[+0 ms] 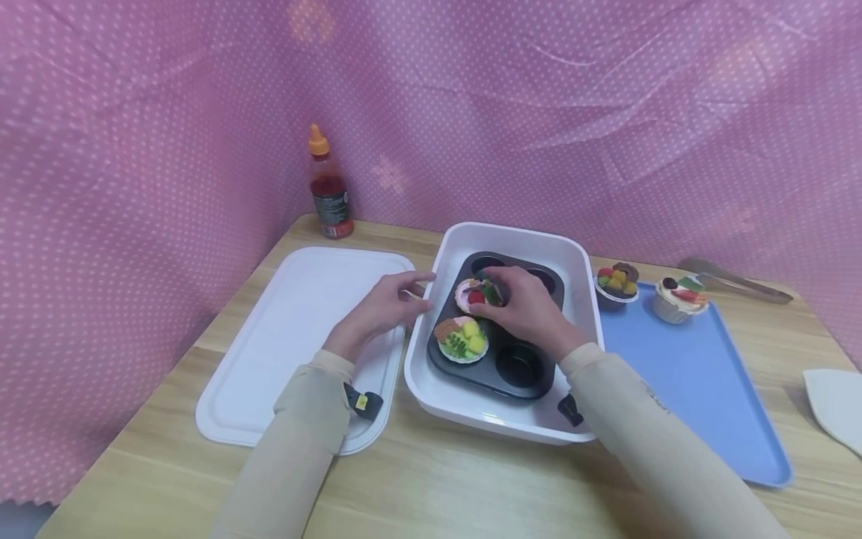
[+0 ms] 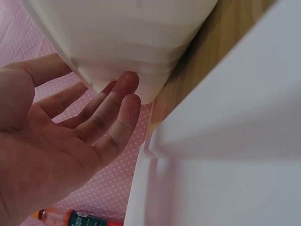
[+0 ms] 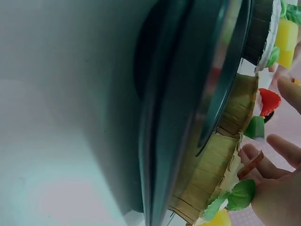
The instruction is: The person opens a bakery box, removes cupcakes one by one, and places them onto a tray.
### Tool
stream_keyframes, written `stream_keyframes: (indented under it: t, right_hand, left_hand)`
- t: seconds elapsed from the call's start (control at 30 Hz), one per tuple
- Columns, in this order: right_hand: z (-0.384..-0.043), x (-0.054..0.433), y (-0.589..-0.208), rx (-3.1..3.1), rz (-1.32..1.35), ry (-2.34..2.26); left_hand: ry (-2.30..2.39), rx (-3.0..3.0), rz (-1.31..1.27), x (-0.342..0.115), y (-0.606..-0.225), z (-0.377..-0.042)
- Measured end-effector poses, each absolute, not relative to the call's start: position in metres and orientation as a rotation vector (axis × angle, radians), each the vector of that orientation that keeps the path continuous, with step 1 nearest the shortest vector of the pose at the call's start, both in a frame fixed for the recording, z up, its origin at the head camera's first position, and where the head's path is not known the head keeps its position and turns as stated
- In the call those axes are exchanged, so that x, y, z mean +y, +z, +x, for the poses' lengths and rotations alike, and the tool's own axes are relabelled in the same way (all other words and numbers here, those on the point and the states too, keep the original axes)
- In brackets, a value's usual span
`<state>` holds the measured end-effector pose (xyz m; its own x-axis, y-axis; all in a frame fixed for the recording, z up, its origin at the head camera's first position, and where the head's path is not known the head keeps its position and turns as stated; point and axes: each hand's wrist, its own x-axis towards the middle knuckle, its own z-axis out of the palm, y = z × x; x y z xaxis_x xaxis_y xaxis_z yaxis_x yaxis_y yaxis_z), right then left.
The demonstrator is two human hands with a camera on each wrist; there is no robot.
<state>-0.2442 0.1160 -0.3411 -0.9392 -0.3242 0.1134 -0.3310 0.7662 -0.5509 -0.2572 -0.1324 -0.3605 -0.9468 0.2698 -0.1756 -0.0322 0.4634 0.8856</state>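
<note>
A dark muffin tin [image 1: 494, 380] sits inside a white plastic bin [image 1: 498, 424]. Toy cupcakes fill some of its wells: one with yellow cubes and a biscuit [image 1: 462, 339], another with pink cream and a red berry [image 1: 475, 298]. My right hand [image 1: 528, 303] hovers over the tin, fingers loosely bent around the toppings. In the right wrist view its fingers lie beside a gold-wrapped cupcake [image 3: 207, 174] with green leaves, apart from the wrapper. At the bin's left wall is my left hand [image 1: 377, 307], fingers extended, with fingertips at the wall's outer side.
A white tray [image 1: 296, 329] lies left of the bin, a blue tray [image 1: 680, 389] to its right. Two more cupcakes [image 1: 616, 283] stand at the blue tray's far edge, beside metal tongs [image 1: 741, 283]. A sauce bottle [image 1: 331, 195] stands back left. A white object [image 1: 838, 408] lies far right.
</note>
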Motion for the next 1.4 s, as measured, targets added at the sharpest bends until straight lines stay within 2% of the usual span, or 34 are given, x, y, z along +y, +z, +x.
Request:
stream_keyframes:
  t: [1.4]
  right_hand:
    - [-0.250, 0.103, -0.351, -3.051, 0.463, 0.513]
  left_hand:
    - [1.460, 2.426, 0.197, -0.131, -0.358, -0.256]
